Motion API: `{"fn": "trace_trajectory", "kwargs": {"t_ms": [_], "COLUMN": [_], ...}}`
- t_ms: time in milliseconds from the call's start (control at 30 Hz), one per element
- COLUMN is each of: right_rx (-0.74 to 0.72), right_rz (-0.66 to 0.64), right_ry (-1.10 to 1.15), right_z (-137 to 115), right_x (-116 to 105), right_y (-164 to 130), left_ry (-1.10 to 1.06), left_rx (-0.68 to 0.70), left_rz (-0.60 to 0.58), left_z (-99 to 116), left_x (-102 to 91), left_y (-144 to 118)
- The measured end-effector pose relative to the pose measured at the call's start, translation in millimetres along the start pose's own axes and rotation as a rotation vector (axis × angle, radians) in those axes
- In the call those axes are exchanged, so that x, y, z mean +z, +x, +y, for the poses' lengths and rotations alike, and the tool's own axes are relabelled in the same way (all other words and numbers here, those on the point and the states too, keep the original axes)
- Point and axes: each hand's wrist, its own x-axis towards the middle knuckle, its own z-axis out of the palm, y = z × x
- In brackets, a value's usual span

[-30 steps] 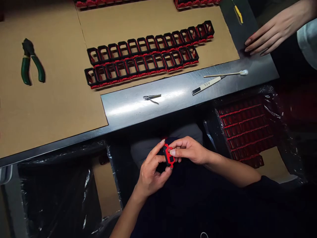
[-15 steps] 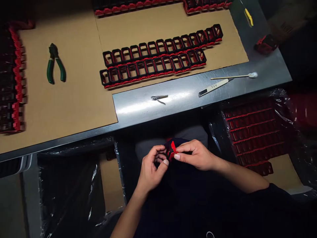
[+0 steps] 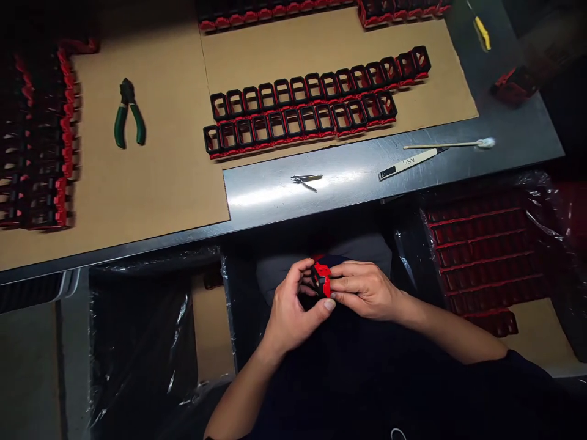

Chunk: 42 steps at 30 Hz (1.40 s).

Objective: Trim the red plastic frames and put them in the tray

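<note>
Over my lap, both hands grip one small red and black plastic part (image 3: 323, 280). My left hand (image 3: 296, 305) curls round its black side, thumb along the lower edge and fingers behind. From the other side, the fingertips of my right hand (image 3: 364, 288) press on its red face. Some of the part is hidden by my fingers. On the table ahead stand two rows of similar black frames with red bases (image 3: 293, 122). Nail clippers (image 3: 306, 181) lie on the bare metal strip nearest my hands.
Green-handled cutting pliers (image 3: 129, 116) lie on the cardboard (image 3: 174, 153). A craft knife (image 3: 408, 164) and a cotton-tipped stick (image 3: 444, 145) rest at the metal table's edge. More parts are stacked at left (image 3: 64, 140). A plastic-lined box at right holds rows of parts (image 3: 486, 256).
The part has turned between my hands, so its black body and red face show more. My left thumb has moved onto its lower edge. The whole view has shifted slightly.
</note>
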Motion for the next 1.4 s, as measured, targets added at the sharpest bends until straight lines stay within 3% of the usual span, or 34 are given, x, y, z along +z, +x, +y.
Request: {"fn": "trace_trajectory", "kwargs": {"t_ms": [233, 433, 633, 733, 833, 1067, 1400], "right_rx": [-0.021, 0.034, 0.362, 0.530, 0.606, 0.619, 0.651], "right_rz": [0.043, 0.119, 0.198, 0.155, 0.099, 0.041, 0.057], "right_ry": [-0.086, 0.034, 0.508, 0.735, 0.830, 0.916, 0.760], "right_z": [3, 1, -5, -6, -7, -6, -3], "right_x": [3, 4, 0, -1, -1, 3, 7], "right_y": [-3, -4, -1, 1, 2, 4, 10], "left_ry": [0.053, 0.164, 0.278, 0.309, 0.313, 0.318, 0.486], "left_rx": [0.140, 0.288, 0.391, 0.445, 0.490, 0.477, 0.621], "left_rz": [0.076, 0.116, 0.129, 0.127, 0.114, 0.063, 0.078], "left_z": [-9, -11, -11, -12, -14, -16, -17], "left_x": [6.9, 6.9, 7.5, 9.1, 10.4, 10.4, 8.6], "left_y": [-5, -6, -5, -3, -2, -1, 6]}}
